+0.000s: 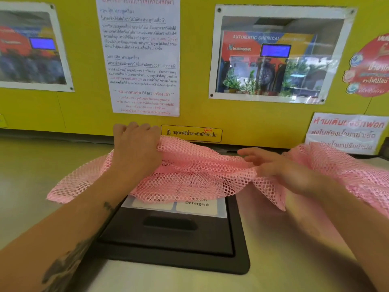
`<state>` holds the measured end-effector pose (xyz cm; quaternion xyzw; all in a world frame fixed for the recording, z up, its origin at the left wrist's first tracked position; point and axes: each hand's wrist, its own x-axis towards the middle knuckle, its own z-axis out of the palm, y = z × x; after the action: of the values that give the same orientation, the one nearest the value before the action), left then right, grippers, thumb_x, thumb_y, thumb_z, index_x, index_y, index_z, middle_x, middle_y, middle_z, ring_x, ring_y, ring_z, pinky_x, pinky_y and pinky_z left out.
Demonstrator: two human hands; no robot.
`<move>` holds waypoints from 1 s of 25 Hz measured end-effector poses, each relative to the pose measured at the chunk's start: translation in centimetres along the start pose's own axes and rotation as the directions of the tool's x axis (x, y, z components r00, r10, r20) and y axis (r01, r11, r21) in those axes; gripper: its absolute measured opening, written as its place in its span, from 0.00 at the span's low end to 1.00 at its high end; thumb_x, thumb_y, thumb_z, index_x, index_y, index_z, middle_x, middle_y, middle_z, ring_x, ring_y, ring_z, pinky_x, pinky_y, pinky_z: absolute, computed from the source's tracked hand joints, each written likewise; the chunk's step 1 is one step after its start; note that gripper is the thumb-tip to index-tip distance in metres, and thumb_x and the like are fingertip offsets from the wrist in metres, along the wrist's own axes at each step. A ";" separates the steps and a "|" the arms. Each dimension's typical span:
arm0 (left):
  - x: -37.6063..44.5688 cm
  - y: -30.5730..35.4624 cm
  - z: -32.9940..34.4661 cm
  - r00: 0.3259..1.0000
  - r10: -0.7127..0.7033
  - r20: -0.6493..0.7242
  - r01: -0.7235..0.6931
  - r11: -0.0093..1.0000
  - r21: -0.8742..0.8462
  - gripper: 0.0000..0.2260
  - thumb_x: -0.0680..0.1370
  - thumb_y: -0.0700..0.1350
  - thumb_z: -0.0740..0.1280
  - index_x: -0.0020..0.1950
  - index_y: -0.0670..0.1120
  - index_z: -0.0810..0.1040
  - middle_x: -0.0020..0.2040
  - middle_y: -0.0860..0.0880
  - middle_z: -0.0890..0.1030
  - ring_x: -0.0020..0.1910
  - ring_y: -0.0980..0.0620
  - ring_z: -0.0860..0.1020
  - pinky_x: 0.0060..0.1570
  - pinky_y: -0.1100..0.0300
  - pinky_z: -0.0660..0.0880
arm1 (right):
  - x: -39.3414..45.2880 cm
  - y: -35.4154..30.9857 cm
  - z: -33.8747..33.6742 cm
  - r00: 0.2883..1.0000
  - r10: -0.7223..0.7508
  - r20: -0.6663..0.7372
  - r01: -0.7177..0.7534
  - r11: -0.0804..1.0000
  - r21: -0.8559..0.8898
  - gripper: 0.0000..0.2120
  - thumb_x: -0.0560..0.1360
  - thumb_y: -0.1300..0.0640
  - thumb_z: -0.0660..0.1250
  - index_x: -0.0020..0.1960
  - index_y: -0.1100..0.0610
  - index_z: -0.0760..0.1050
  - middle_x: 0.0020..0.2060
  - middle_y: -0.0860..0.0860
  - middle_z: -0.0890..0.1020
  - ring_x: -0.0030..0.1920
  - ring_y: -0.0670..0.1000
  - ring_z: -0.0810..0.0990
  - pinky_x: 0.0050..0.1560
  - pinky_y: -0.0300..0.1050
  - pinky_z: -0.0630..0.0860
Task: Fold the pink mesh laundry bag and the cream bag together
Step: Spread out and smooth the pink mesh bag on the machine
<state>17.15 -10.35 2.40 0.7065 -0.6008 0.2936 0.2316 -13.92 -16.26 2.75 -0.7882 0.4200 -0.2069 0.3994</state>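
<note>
Here, the left hand (136, 144) is seen just left of centre, clenched on the upper edge of the pink bag (189, 175), with a bunch of mesh gripped in its fist close to the yellow wall (210, 114). The right hand (280, 167) is blurred at centre right; its fingers (250, 153) are stretched out flat over the mesh, pointing toward the left hand, and whether any cloth is pinched beneath the palm cannot be told. The pink bag is spread across the middle of the frame, from a loose corner at lower left of centre to a rumpled heap at the right edge, and it is draped over the far end of a black lid (168, 239) set into the pale top (273, 270). A white label (197, 204) with the word "Detergent" is partly covered by the mesh's lower edge. The cream bag cannot be made out. A tattooed forearm is seen running from the lower left corner up to the left hand. On the wall behind, a printed notice (141, 55) is fixed at upper centre, a framed photo (275, 53) at upper right, and a small yellow sticker (191, 133) just above the bag.
</note>
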 end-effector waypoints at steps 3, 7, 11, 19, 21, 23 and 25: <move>-0.8 0.9 -0.4 0.992 -0.047 0.120 0.048 0.999 -0.002 0.09 0.76 0.48 0.62 0.36 0.50 0.71 0.31 0.52 0.74 0.36 0.47 0.71 0.54 0.49 0.62 | -0.3 -0.2 0.0 0.999 0.004 -0.041 0.004 0.980 0.201 0.24 0.71 0.52 0.67 0.67 0.45 0.74 0.63 0.45 0.78 0.65 0.49 0.75 0.64 0.51 0.70; -2.0 2.3 -0.1 0.896 0.057 0.441 0.087 0.951 -0.298 0.13 0.82 0.49 0.55 0.64 0.48 0.71 0.55 0.47 0.81 0.54 0.47 0.78 0.68 0.42 0.64 | 0.6 1.1 1.3 0.988 -0.033 -0.150 -0.067 0.786 -0.614 0.15 0.77 0.54 0.67 0.63 0.48 0.76 0.58 0.43 0.77 0.62 0.50 0.75 0.61 0.49 0.71; -2.7 2.3 0.8 0.760 0.203 0.618 -0.053 0.966 -0.252 0.35 0.81 0.56 0.57 0.79 0.52 0.38 0.81 0.49 0.50 0.79 0.49 0.47 0.75 0.38 0.41 | 0.8 1.4 0.3 0.880 -0.135 -0.455 -0.143 0.838 -0.527 0.07 0.77 0.59 0.64 0.45 0.49 0.77 0.43 0.47 0.81 0.43 0.52 0.79 0.43 0.48 0.74; -1.1 0.3 -0.7 0.562 0.254 0.787 -0.060 0.962 -0.267 0.53 0.70 0.66 0.69 0.75 0.59 0.28 0.80 0.50 0.39 0.79 0.46 0.39 0.74 0.36 0.42 | 0.0 1.0 -0.5 0.786 -0.085 -0.612 -0.394 0.694 -0.603 0.18 0.71 0.62 0.65 0.60 0.51 0.75 0.51 0.53 0.78 0.51 0.58 0.77 0.54 0.55 0.76; -1.3 0.2 -1.5 0.427 0.327 0.843 -0.143 0.945 -0.295 0.51 0.71 0.66 0.68 0.76 0.59 0.30 0.81 0.50 0.40 0.79 0.45 0.40 0.74 0.40 0.43 | 0.0 0.2 0.1 0.783 -0.232 -0.577 -0.229 0.756 -0.613 0.15 0.72 0.64 0.64 0.55 0.50 0.76 0.49 0.51 0.77 0.50 0.55 0.77 0.50 0.50 0.75; -1.5 0.3 -1.8 0.438 0.373 0.818 -0.101 0.924 -0.368 0.47 0.70 0.70 0.64 0.77 0.62 0.38 0.81 0.52 0.46 0.79 0.46 0.44 0.75 0.39 0.46 | -0.1 -1.2 1.3 0.815 -0.288 -0.503 0.007 0.873 -0.488 0.10 0.74 0.65 0.64 0.47 0.50 0.77 0.42 0.49 0.79 0.43 0.49 0.78 0.40 0.42 0.76; -1.4 0.4 -1.9 0.613 0.343 0.712 0.112 0.854 -0.508 0.34 0.72 0.69 0.63 0.76 0.65 0.57 0.77 0.54 0.63 0.76 0.49 0.61 0.73 0.43 0.58 | -0.6 -2.7 3.5 0.894 -0.309 -0.324 0.172 0.905 -0.389 0.07 0.77 0.59 0.66 0.48 0.48 0.79 0.40 0.46 0.81 0.38 0.42 0.78 0.37 0.36 0.75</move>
<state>16.31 -8.19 2.78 0.6336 -0.7412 -0.1965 0.1026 -10.59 -13.31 2.87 -0.8380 0.4166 -0.3255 0.1349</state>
